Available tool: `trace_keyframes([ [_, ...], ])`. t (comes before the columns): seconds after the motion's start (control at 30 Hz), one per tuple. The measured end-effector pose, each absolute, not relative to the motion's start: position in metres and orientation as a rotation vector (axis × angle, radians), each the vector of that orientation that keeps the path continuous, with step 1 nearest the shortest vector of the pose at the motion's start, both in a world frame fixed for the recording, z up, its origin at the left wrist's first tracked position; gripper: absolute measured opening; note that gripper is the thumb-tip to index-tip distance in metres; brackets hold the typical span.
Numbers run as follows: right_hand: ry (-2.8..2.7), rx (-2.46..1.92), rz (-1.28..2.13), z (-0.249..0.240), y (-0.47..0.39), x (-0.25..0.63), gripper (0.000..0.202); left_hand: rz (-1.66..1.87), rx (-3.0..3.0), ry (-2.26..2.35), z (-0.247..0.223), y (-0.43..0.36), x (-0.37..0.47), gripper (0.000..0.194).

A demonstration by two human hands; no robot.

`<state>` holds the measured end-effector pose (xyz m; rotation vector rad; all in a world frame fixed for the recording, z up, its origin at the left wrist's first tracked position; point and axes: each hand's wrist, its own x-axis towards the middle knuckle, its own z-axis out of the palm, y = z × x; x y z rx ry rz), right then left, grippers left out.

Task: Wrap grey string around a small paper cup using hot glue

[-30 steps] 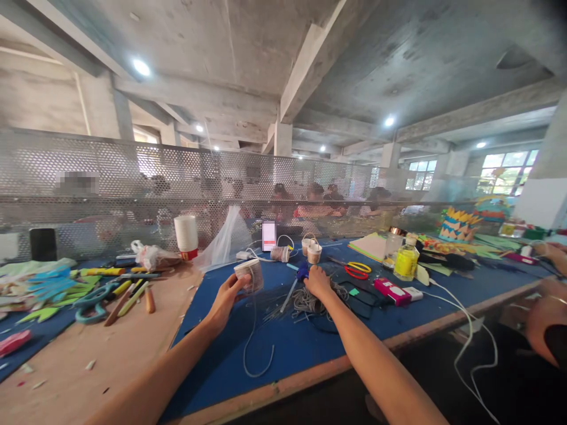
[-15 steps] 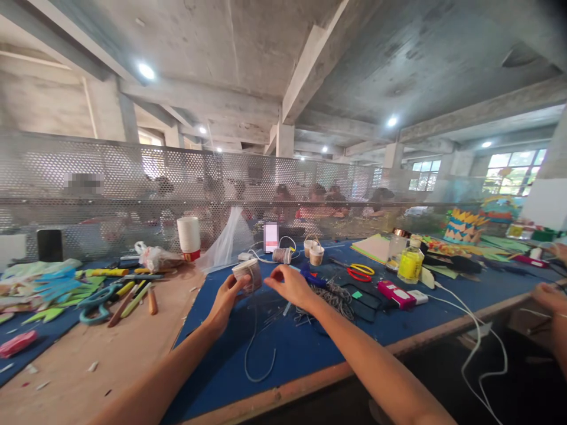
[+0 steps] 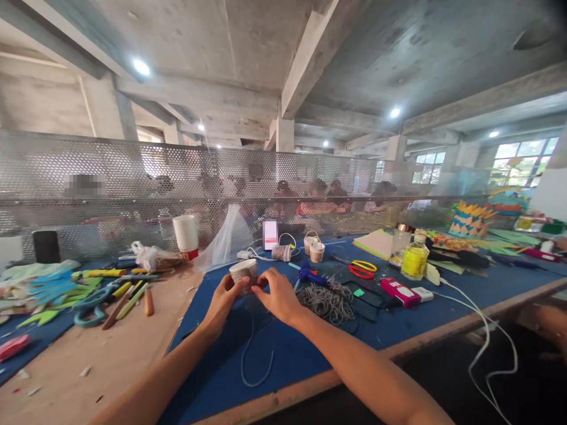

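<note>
A small paper cup (image 3: 243,270) wrapped in grey cord is held upright by my left hand (image 3: 224,304), its fingers closed round the left side. Touching the cup's right side, my right hand (image 3: 280,296) has thumb and fingertips pinched together; what lies between them is too small to make out. A loose grey cord (image 3: 243,360) hangs below the cup and curls on the blue mat (image 3: 212,378). To the right of my right hand lies a tangled heap of grey cord (image 3: 330,304), with a blue glue gun (image 3: 312,274) behind it.
Two small cups (image 3: 316,252), red and yellow scissors (image 3: 363,268), a pink box (image 3: 401,292) and a yellow bottle (image 3: 414,261) stand or lie on the right. Stacked paper cups (image 3: 185,234) and teal scissors (image 3: 93,307) are left. A person's hand shows at far right.
My right hand has moved left and down against the cup. The cup has gone from tilted to more upright, and its hanging cord has shifted slightly left.
</note>
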<state>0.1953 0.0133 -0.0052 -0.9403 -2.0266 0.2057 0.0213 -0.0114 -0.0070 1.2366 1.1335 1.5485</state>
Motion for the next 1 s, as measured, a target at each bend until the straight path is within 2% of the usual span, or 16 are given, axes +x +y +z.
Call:
trace_keyframes([
  [0.23,-1.962,-0.913,0.292,-0.004,0.017,0.199,0.011,1.523,1.245,1.11,-0.007,-0.012,0.023,0.057],
  [0.4,-1.84,-0.92,0.499,-0.003,0.021,0.201,0.009,1.492,1.25,1.079,-0.009,-0.012,0.022,0.056],
  [0.57,-1.799,-0.878,0.618,-0.003,0.023,0.203,0.016,1.483,1.231,1.068,-0.011,-0.011,0.021,0.057],
  [0.73,-1.777,-0.839,0.64,-0.004,0.026,0.205,0.005,1.471,1.241,1.061,-0.011,-0.011,0.022,0.057],
  [1.0,-1.709,-0.797,0.751,-0.003,0.03,0.208,0.02,1.446,1.254,1.05,-0.01,-0.011,0.021,0.061],
])
